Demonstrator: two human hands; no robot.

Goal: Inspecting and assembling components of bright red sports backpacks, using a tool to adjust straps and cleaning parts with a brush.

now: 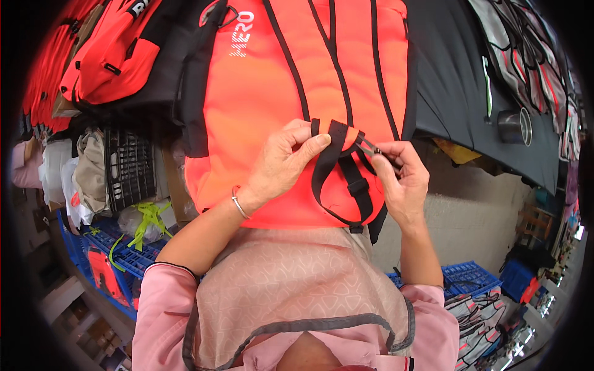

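A bright orange-red backpack (247, 111) with black trim lies in front of me, its shoulder straps running up and away. Pinched between the thumb and fingers of my left hand (288, 154) is the end of a strap, where black webbing (336, 137) joins the orange fabric. My right hand (403, 179) is closed around small dark thread snips (369, 147), their metal blades pointing left at the strap's edge. Below hangs a loop of black webbing with a black plastic buckle (358, 187). Whether the blades touch a thread is too small to tell.
More orange-red backpacks (114, 71) are piled at the far left. A black crate (130, 167) and blue baskets (93, 247) stand at the left. On the dark-covered table (451, 80) at right are a metal cup (515, 127) and grey-and-black pieces (526, 55).
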